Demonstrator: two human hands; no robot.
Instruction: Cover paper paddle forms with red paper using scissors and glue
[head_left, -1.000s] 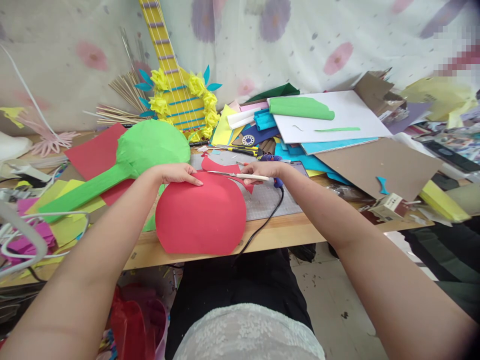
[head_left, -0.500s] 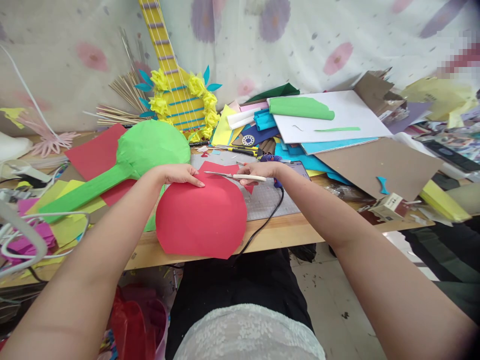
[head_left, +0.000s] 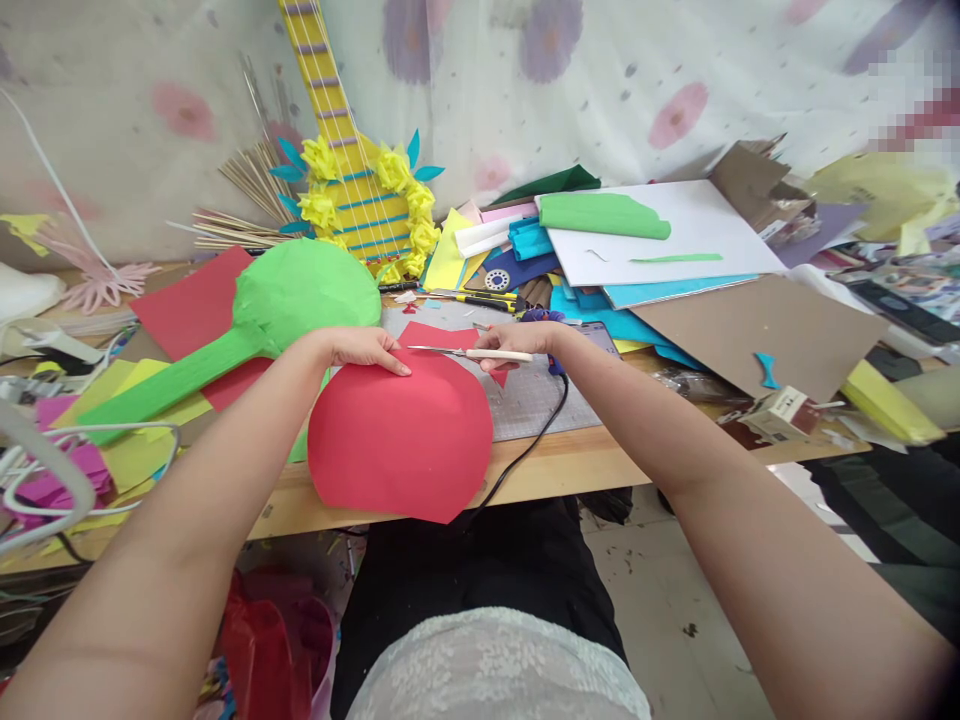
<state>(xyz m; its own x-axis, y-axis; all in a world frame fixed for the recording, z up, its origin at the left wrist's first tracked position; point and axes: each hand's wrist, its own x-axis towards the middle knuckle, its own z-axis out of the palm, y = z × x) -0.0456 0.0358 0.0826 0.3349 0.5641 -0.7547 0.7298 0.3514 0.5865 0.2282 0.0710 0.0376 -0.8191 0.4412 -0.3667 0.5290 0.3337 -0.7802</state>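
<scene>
A rounded sheet of red paper [head_left: 401,440] hangs slightly over the table's front edge. My left hand [head_left: 369,350] pinches its upper left rim, thumb on top. In my right hand [head_left: 502,343] is a pair of scissors [head_left: 499,355] with pale handles, its blades pointing left across the paper's top edge. Beyond the blades lies an angular strip of the red paper [head_left: 439,337]; whether it is fully cut off I cannot tell. Under the paper and my right hand is a grey cutting mat [head_left: 525,400]. Left of my left hand rests a green paper-covered round shape with a long handle [head_left: 304,295].
A yellow paper guitar with flowers [head_left: 367,215] leans at the back. A yellow utility knife [head_left: 487,300] lies behind the mat. A black cable [head_left: 536,440] crosses the mat's right side. White board [head_left: 660,240] and brown cardboard [head_left: 757,320] are stacked on the right.
The red paper's lower part has shifted slightly left and down, turning a little. Both hands and the scissors stay almost where they were.
</scene>
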